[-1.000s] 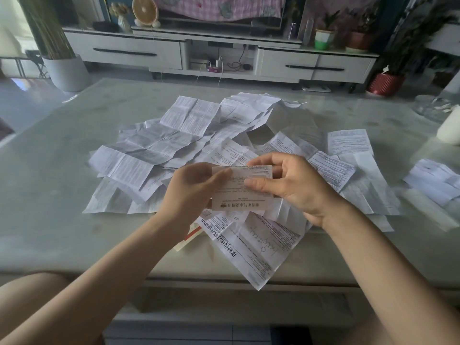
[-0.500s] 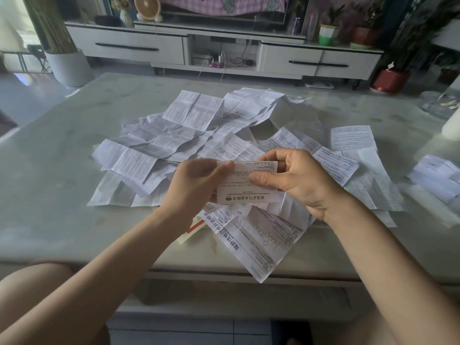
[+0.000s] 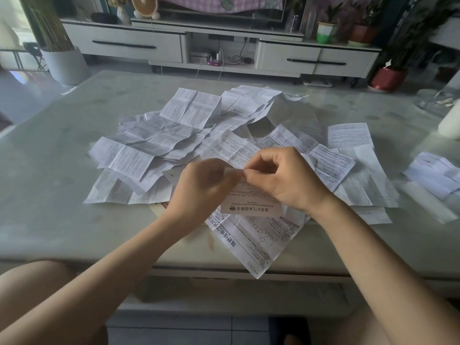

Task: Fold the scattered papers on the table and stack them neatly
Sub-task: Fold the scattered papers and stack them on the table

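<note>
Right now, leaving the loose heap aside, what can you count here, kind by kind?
Hands: 2, left hand, right hand
Held paper, pinched by both: 1
Plant pots: 4, grey pot, green-and-white pot, brown pot, red pot
Total: 7

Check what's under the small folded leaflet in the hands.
Under the folded leaflet lies a large printed sheet, its near corner overhanging the table edge, plus other loose sheets. Whatever sits directly beneath the leaflet is covered.
</note>
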The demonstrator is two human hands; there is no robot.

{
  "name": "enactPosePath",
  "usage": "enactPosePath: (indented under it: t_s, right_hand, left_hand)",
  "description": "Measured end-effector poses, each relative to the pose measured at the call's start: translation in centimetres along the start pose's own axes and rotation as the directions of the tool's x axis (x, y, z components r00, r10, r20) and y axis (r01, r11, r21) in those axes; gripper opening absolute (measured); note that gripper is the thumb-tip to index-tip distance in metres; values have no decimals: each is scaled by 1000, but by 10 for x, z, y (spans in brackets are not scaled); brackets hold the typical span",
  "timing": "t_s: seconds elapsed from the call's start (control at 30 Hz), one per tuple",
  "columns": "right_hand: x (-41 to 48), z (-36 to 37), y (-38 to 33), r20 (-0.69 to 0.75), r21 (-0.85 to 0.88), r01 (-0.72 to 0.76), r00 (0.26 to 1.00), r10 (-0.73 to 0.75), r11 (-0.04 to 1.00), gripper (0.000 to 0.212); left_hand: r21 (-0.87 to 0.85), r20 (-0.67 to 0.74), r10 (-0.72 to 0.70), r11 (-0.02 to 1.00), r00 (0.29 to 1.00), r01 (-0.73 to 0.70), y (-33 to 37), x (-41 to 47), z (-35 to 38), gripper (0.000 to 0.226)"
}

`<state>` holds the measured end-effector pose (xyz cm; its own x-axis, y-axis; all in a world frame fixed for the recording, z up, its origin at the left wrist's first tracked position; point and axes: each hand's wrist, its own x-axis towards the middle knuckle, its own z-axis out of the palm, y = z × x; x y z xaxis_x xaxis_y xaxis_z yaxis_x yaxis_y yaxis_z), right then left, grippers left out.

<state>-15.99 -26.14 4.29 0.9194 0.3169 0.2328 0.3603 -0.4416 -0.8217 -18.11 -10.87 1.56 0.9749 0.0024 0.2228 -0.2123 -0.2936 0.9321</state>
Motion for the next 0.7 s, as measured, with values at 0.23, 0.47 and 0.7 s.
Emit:
enactPosePath:
  t_s: [0.23, 0.47, 0.7]
  right_hand:
    - [1, -15, -1, 17, 53, -60, 998, 59, 997, 19]
    - [0, -40, 5, 27, 30, -126, 992, 125, 992, 15]
    - [1, -43, 2, -16, 76, -138, 990, 140, 987, 10]
  left_hand:
    - [43, 0, 67, 997, 998, -67, 5, 6, -8, 17]
    - [89, 2, 94, 992, 996, -94, 7, 7, -9, 18]
    - [102, -2, 64, 993, 998, -64, 7, 11, -22, 16]
